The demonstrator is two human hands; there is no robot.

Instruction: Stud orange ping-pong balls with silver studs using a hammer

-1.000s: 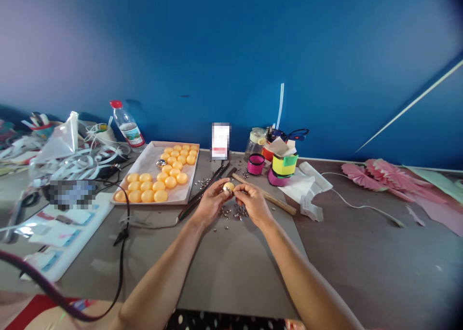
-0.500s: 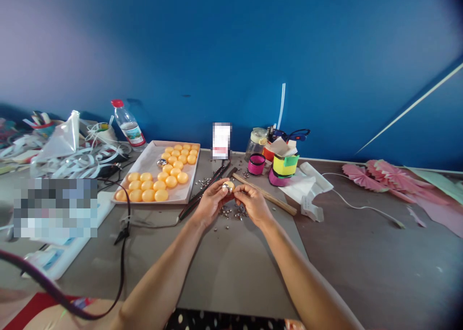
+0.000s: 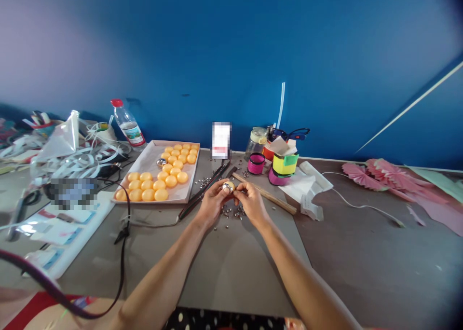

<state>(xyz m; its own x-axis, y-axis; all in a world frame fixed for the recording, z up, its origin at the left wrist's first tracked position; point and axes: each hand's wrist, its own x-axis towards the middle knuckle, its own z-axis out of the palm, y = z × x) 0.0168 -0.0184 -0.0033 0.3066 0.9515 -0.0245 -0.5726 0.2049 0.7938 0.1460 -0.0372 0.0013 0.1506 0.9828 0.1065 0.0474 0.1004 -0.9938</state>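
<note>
"Well, what is being held?"
"The left hand (image 3: 214, 199) grasps one orange-and-silver ball (image 3: 229, 185) between its fingers. The right hand (image 3: 252, 203) has its fingertips bent together at the ball's right side; whether they pinch something, I cannot tell."
"And around the fingers?"
"Small metal pieces (image 3: 239, 213) lie just below them, and the tray (image 3: 145, 158) of orange balls (image 3: 171, 181) stands to their left."

I'd call this a small craft workshop: a hammer (image 3: 275, 199) and scattered metal bits (image 3: 238, 214) on the counter (image 3: 354, 248), a tray (image 3: 144, 162) of orange balls (image 3: 147, 195), pink paper (image 3: 388, 174) (neatly pleated) alongside.
</note>
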